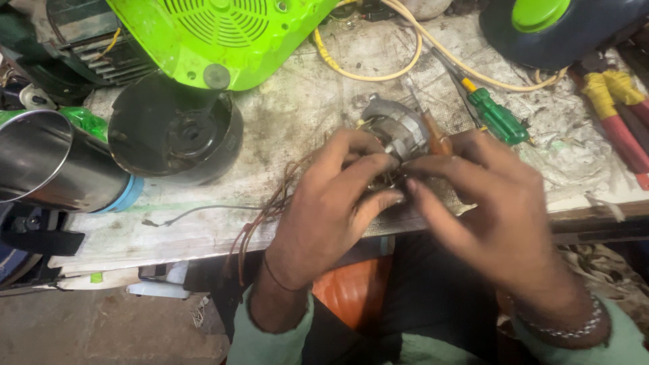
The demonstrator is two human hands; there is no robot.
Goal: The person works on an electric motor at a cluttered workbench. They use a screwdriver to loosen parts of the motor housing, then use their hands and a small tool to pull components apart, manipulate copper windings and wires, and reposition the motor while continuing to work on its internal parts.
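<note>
A small grey metal motor (395,132) with copper windings lies near the front edge of the dirty workbench (297,115). My left hand (334,203) grips its near side, fingers curled around the lower part. My right hand (487,203) reaches in from the right, fingertips pinching at the same spot on the motor. Thin brown wires (260,216) trail from the motor down over the bench edge to the left. Both hands are blurred, and the part between the fingertips is hidden.
A green-handled screwdriver (497,115) lies right of the motor. A bright green appliance housing (223,34) and black round base (176,132) sit at back left, beside a steel jar (47,162). A yellow cable (378,67) loops behind. Red-handled pliers (618,122) lie far right.
</note>
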